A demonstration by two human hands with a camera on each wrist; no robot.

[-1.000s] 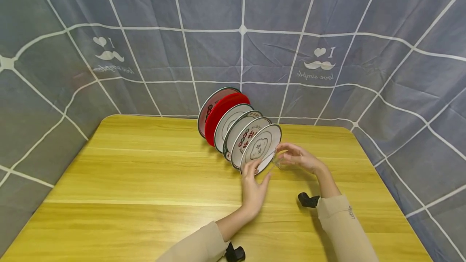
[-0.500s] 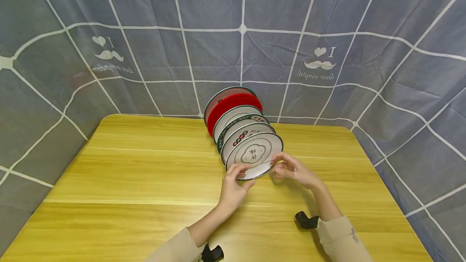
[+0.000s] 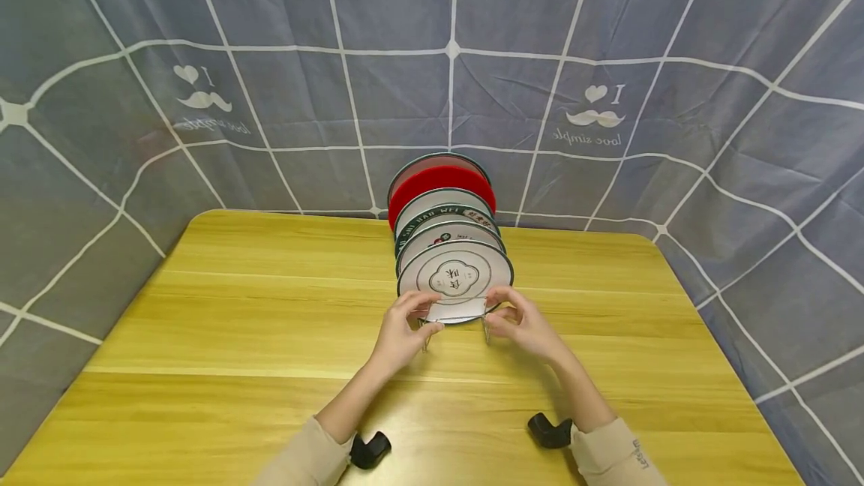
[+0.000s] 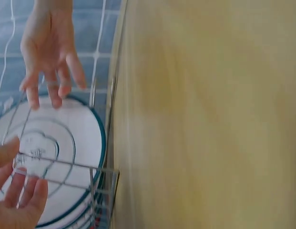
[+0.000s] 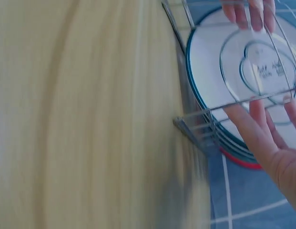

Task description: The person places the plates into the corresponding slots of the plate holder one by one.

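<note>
A thin metal wire dish rack (image 4: 104,170) holds several plates standing in a row. The front plate (image 3: 455,265) is white with a dark green rim and a lobed emblem with characters. Behind it stand patterned plates and a red plate (image 3: 442,184). My left hand (image 3: 400,327) grips the rack's near left end, thumb and fingers about the wire corner. At the near right end, my right hand (image 3: 525,325) holds the opposite corner. In the right wrist view, the right hand's fingers (image 5: 256,125) reach around the wires in front of the plate.
The rack stands on a yellow wood-grain table (image 3: 236,351). A grey curtain (image 3: 506,103) with white grid lines hangs behind and along both sides. Black wrist pieces (image 3: 550,431) stick out from the beige sleeves.
The rack and its plates have turned from a slant to a row facing straight toward me. Both hands have shifted left with the rack's near end.
</note>
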